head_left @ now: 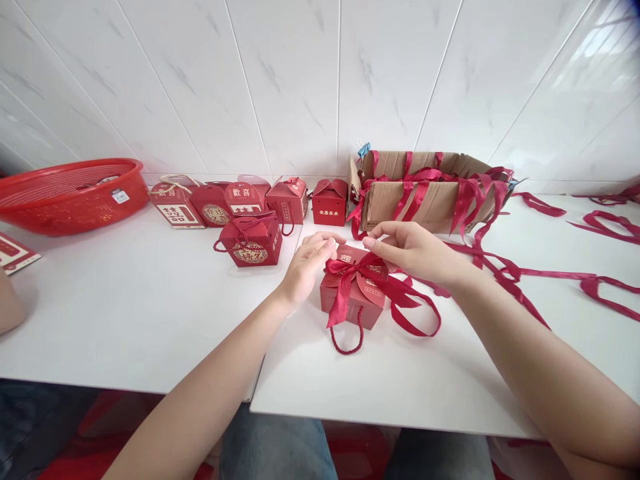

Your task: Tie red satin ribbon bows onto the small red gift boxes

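Note:
A small red gift box (353,300) with printed characters sits on the table in front of me. A dark red ribbon (367,270) is tied in a bow across its lid, with a long tail looping to the right. A twisted cord handle (347,350) hangs from the near side. At the far left of the lid is my left hand (311,263), thumb and fingers drawn together. My right hand (407,250) is at the far right edge, thumb and forefinger closed in a pinch. What either hand grips is hidden at the fingertips.
Several finished-looking red boxes (250,243) stand along the tiled wall. A cardboard carton (425,205) draped with ribbons is behind the box. Loose ribbons (560,273) lie to the right. At the left are a red basket (75,200) and another person's arm (7,303).

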`<state>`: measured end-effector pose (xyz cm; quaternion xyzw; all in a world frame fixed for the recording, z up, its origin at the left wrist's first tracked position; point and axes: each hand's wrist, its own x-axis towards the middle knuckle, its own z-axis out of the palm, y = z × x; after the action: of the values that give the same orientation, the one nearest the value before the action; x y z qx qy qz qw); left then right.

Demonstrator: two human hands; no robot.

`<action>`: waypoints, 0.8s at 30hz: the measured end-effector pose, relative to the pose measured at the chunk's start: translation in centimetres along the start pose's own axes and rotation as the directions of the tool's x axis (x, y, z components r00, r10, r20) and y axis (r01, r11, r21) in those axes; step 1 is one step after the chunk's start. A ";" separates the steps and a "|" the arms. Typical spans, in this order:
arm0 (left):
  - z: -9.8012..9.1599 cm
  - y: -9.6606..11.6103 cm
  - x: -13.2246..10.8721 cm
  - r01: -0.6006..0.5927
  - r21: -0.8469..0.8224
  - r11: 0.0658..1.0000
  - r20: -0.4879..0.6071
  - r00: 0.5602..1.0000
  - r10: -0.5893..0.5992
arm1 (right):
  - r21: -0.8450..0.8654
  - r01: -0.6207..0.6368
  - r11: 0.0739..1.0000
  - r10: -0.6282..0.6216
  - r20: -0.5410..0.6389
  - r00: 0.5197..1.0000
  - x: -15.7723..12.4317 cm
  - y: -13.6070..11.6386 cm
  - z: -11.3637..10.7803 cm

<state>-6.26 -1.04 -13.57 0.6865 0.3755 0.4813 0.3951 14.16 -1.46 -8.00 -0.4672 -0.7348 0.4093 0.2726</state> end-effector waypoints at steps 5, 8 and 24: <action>0.2 0.2 -0.1 0.139 -0.259 0.956 0.151 0.983 -0.103 | -0.144 -0.018 0.989 0.006 -0.085 0.996 0.4 0.7 0.9; 0.4 0.2 -0.1 0.171 -0.214 0.962 0.117 0.982 -0.149 | -0.263 -0.013 0.965 -0.031 -0.165 0.986 0.6 1.1 1.4; 0.0 0.1 0.2 0.048 0.439 0.897 -0.042 0.999 -0.033 | -0.569 -0.061 0.820 -0.045 -0.172 0.984 0.4 0.5 2.6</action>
<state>-6.21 -0.93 -13.43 0.7419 0.4953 0.3869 0.2336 12.20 -1.83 -9.79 -0.5649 -0.7944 0.1281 0.1826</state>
